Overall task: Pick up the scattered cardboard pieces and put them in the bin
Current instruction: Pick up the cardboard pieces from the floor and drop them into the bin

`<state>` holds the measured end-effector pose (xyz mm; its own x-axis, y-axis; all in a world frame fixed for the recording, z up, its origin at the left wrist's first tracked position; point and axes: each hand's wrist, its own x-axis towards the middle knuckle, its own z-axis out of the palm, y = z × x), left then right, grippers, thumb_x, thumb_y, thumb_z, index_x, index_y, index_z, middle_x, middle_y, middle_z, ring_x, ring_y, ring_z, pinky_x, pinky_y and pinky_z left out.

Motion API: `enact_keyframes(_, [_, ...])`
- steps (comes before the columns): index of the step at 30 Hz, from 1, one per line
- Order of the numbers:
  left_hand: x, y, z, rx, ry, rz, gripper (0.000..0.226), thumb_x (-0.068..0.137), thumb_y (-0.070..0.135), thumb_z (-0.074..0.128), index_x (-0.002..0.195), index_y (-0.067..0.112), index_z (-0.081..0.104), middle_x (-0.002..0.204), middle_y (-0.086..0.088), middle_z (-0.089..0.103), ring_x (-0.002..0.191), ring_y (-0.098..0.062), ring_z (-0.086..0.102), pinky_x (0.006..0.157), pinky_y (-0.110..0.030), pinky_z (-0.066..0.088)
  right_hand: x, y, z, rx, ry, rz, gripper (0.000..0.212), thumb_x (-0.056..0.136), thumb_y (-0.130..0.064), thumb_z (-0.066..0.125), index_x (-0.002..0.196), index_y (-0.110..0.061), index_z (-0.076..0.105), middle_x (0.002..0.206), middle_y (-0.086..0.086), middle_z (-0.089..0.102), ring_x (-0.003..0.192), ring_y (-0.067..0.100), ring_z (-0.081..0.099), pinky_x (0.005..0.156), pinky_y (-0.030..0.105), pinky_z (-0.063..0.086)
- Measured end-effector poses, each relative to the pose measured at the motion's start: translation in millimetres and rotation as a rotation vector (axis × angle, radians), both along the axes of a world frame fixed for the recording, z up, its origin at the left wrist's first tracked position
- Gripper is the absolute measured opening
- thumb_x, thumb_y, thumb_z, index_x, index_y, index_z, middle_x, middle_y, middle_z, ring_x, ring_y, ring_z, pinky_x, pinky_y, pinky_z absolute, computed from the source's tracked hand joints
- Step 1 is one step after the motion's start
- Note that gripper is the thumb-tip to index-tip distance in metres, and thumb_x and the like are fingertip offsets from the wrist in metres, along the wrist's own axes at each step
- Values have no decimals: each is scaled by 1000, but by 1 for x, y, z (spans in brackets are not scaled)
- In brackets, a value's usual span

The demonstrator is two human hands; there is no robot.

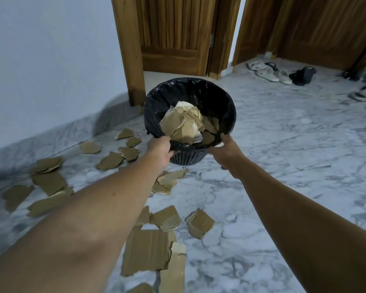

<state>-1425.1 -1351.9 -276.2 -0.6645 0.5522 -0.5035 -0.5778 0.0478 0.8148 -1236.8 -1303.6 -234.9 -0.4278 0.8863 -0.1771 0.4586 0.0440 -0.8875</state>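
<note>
So right now both hands are on the black round plastic mesh bin (199, 81), which has a black bag in it as a liner. The left hand (160, 150) grips the near rim on its side, fingers curled over the edge. The right hand (226, 152) pinches the rim on the other side. The bin looks tipped toward the camera, so you can see straight into it. I can't tell whether its base is touching the ground. There's already a crumpled wad of brown cardboard (184, 125) inside.

Plenty of torn brown cardboard pieces (145, 251) are lying on the white-and-grey marble floor (283, 166) though. There's a cluster of small ones left of the bin near the wall, a few just beside its base, and the bigger slabs are nearest the camera.

My read is that this isn't a pick-up step. It's handling the bin itself, probably shifting it closer to the scraps. Next up I'd say the bin needs setting down upright near the pieces, then both hands letting go of the rim to start gathering. The big slabs will likely need folding or they'll jam at the top. The pale sandals (268, 74) by the brown wooden doors (171, 34) are well apart from all this.
</note>
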Motion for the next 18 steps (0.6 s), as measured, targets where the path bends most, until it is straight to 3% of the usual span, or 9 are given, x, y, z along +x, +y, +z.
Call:
enact_keyframes(1, [-6, 1, -1, -10, 7, -8, 35, 92, 6, 58, 126, 4, 51, 122, -21, 61, 99, -34, 66, 58, -41, 61, -6, 4, -6, 56, 18, 20, 59, 92, -19, 60, 147, -21, 38, 116, 4, 49, 84, 18, 52, 61, 29, 46])
enact_keyframes(3, [-14, 5, 7, -47, 50, -60, 36, 93, 16, 59, 127, 6, 49, 111, -21, 64, 83, -32, 71, 50, -37, 58, -18, 11, -10, 125, 32, 39, 61, 93, -21, 59, 149, -24, 36, 108, 1, 45, 68, 6, 40, 52, 20, 36])
enact_keyframes(5, [-19, 9, 20, -100, 100, -130, 43, 91, 32, 62, 127, 11, 49, 105, -15, 65, 72, -29, 73, 48, -34, 56, -30, 19, -10, 152, 19, 84, 61, 93, -18, 59, 148, -26, 36, 111, 0, 53, 73, 8, 51, 54, 18, 42])
enact_keyframes(7, [-19, 14, 33, -187, 163, -196, 47, 89, 45, 59, 124, 15, 52, 106, -10, 64, 70, -28, 73, 49, -33, 55, -41, 24, -9, 193, -8, 133, 54, 89, -21, 62, 140, -28, 45, 118, -2, 60, 95, 20, 62, 69, 28, 50])
enact_keyframes(9, [-12, 10, 37, -295, 253, -239, 52, 88, 55, 56, 123, 17, 54, 110, -7, 65, 72, -28, 72, 52, -35, 57, -50, 21, -12, 216, -23, 165, 45, 87, -27, 61, 131, -26, 51, 115, 1, 64, 102, 25, 63, 78, 36, 51])
enact_keyframes(12, [14, -33, 30, -479, 568, -314, 56, 91, 58, 51, 121, 11, 60, 113, -10, 67, 85, -31, 70, 68, -36, 57, -59, 0, -30, 200, -206, 188, 36, 88, -28, 58, 120, -13, 60, 116, 14, 65, 95, 32, 62, 69, 33, 44])
enact_keyframes(15, [33, -112, -33, -747, 889, -699, 47, 89, 50, 58, 108, 8, 65, 112, -16, 68, 92, -32, 65, 68, -32, 46, -58, -46, -60, 34, -479, 346, 33, 90, -18, 61, 114, 4, 57, 105, 18, 60, 91, 32, 60, 62, 32, 42])
enact_keyframes(18, [49, -172, -111, -1237, 832, -1211, 80, 67, 66, 71, 120, 7, 61, 109, -14, 65, 99, -33, 61, 79, -39, 47, -40, -91, -98, -113, -812, 533, 40, 86, -33, 74, 82, 1, 54, 72, 10, 50, 84, 28, 64, 68, 34, 45])
